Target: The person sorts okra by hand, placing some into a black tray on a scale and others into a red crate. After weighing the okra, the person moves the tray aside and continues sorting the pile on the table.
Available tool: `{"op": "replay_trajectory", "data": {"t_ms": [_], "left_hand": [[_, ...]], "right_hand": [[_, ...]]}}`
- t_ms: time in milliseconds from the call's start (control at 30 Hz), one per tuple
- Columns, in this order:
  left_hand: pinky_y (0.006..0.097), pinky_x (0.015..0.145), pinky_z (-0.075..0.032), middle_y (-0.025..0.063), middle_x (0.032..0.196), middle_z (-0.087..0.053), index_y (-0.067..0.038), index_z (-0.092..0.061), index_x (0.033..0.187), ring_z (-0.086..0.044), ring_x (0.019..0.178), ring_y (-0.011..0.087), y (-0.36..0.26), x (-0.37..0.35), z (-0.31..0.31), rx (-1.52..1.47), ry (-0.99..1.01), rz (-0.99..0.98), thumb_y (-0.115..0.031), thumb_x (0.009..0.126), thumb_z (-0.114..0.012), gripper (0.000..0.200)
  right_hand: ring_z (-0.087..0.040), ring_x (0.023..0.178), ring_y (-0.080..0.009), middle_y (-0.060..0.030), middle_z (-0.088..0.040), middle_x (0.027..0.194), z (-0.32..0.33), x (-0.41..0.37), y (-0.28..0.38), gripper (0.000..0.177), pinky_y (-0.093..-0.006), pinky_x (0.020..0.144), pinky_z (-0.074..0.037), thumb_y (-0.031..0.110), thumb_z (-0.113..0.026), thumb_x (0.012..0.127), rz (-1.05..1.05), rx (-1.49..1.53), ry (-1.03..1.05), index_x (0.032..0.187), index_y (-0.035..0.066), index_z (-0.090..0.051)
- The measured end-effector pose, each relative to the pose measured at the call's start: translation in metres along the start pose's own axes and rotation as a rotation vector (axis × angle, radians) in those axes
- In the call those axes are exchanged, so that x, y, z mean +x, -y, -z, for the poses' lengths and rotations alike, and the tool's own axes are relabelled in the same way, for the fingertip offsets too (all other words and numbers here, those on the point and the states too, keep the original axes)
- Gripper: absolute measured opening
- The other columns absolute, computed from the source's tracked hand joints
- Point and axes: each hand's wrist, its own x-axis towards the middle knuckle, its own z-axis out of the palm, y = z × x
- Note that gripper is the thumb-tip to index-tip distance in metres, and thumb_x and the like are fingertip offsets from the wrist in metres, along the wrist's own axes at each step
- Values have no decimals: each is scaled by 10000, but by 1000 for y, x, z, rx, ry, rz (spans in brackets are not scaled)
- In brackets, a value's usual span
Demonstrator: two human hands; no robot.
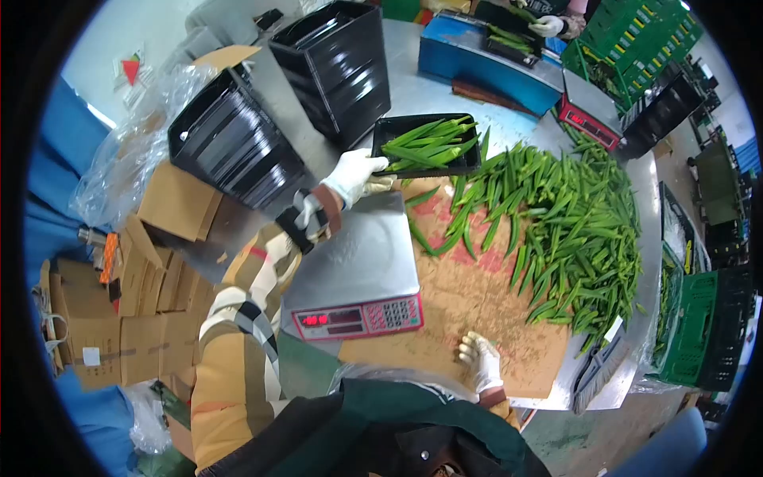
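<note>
Gloved in white, my left hand (355,176) grips the left end of a black tray (437,168) with green okra pods (430,141) in it. The tray is held beyond the far edge of a digital scale (354,266), whose red display is lit and whose metal plate bears nothing. My right hand (480,362), also in a white glove, rests over the near part of a cardboard sheet (453,318). Its fingers are slightly bent and apart, with nothing in them. A large heap of loose okra (572,230) covers the right side of the cardboard.
Two stacks of black trays (332,67) (234,143) stand at the back left. A brush (600,370) lies at the right table edge. Across the table, another person's gloved hand (548,26) is by a tray of okra near a second scale (588,119). Cardboard boxes (127,334) are at left.
</note>
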Motion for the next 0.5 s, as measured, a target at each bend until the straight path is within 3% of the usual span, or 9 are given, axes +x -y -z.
{"op": "replay_trajectory", "data": {"t_ms": [133,167,333,367,400,433,500], "left_hand": [[458,770,-610,104,1069,-674,-39,-578,1167,-728,904,293,-14,109,-31,28,-49,50,-51,920,-619,251],[425,662,-625,150,1042,-698,11,-593,1173,-743,859,320,-15,133,-41,48,-111,39,-51,938,-577,244],[430,647,-615,190,1076,-675,16,-580,1179,-723,847,339,23,232,-45,-81,-85,6,-105,928,-602,280],[427,638,-612,196,1054,-670,15,-588,1166,-715,813,332,29,243,-39,-94,-50,-19,-114,923,-618,277],[392,578,-581,183,952,-659,6,-605,1135,-673,716,294,12,231,-45,159,-102,53,-126,921,-642,254],[333,523,-524,117,813,-620,-8,-598,1125,-598,607,219,7,212,-54,89,-165,31,-145,924,-659,251],[329,631,-560,90,984,-633,-63,-552,1226,-639,762,188,-10,191,-38,145,82,-27,-187,929,-681,346]], "right_hand": [[-704,899,-219,-120,-712,1106,7,2,11,368,-340,738,-583,287,-543,1033,65,-1,-67,1270,16,-620],[-705,893,-218,-122,-712,1101,11,3,13,365,-336,733,-582,286,-545,1033,82,7,-86,1267,17,-620],[-704,868,-210,-127,-709,1089,15,-4,28,333,-317,713,-582,259,-558,1031,118,53,-192,1244,11,-624],[-704,866,-209,-126,-709,1088,17,-3,29,329,-316,713,-583,254,-557,1032,119,58,-199,1242,10,-624],[-704,865,-208,-125,-709,1088,18,-2,29,325,-314,713,-583,249,-555,1033,117,61,-204,1240,9,-625],[-705,860,-199,-122,-713,1080,16,-1,31,311,-303,709,-582,232,-555,1033,115,68,-202,1237,9,-629],[-708,849,-180,-114,-722,1063,11,1,34,284,-282,699,-580,198,-555,1034,102,80,-193,1231,10,-637]]}}
